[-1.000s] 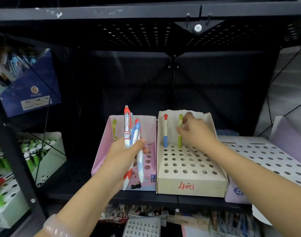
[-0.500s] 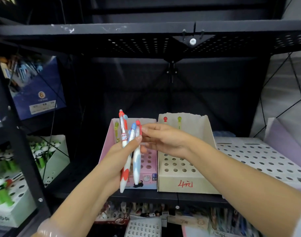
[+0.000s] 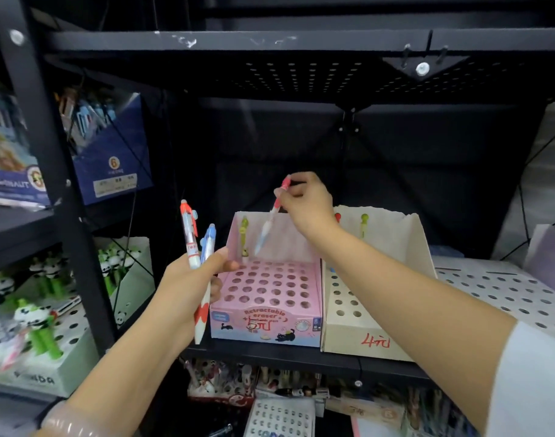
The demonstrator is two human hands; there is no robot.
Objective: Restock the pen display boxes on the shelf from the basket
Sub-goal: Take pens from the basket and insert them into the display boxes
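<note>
- Right hand [image 3: 304, 201] fingertips pinch red-capped pen [image 3: 271, 217] near its top, tip slanting down over pink display box [image 3: 266, 323] back rows.
- Straighten pen upright, seat tip in an empty back hole beside green pen [image 3: 244, 234].
- Left hand [image 3: 191, 288], left of box, grips two spare pens [image 3: 197, 247].

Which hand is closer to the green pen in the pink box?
The right hand. It holds a pen just above and beside the green pen in the pink box. The left hand is lower, out past the box's left front corner, holding two pens.
</note>
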